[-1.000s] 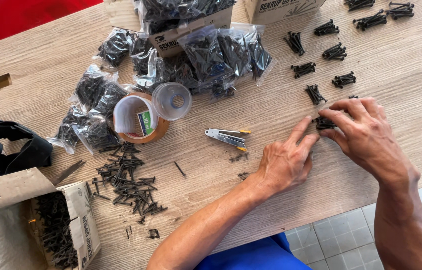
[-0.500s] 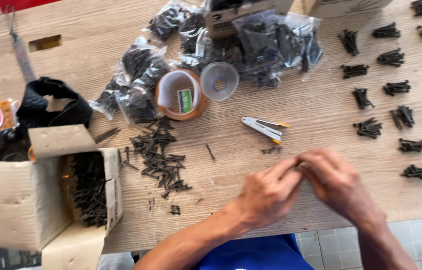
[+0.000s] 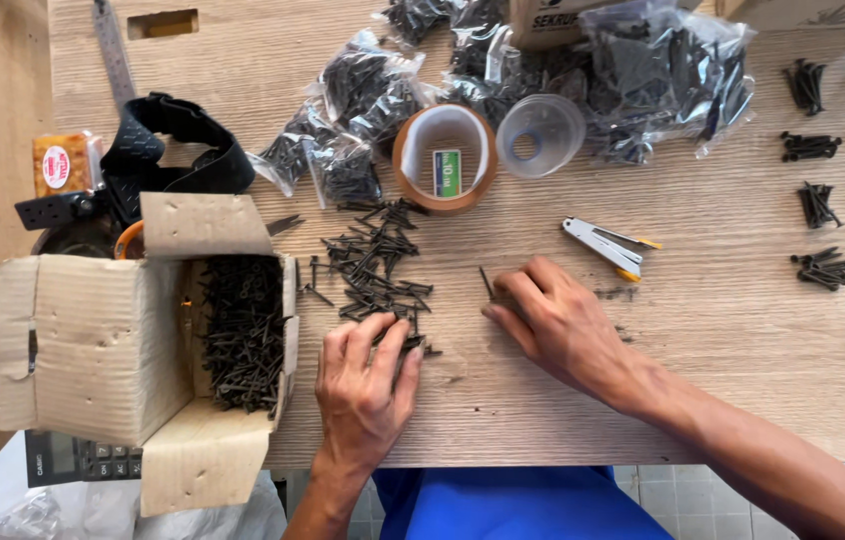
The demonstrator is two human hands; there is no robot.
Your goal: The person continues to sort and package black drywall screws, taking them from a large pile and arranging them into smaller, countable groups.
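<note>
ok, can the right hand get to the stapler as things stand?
Probably yes. The right hand lies on the table just below-left of the stapler, with only bare wood between them; nothing covers it.

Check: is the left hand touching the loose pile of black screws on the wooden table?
Touching. The head view shows the left hand palm down, its fingertips lying over the near edge of the loose pile of black screws, no gap visible.
</note>
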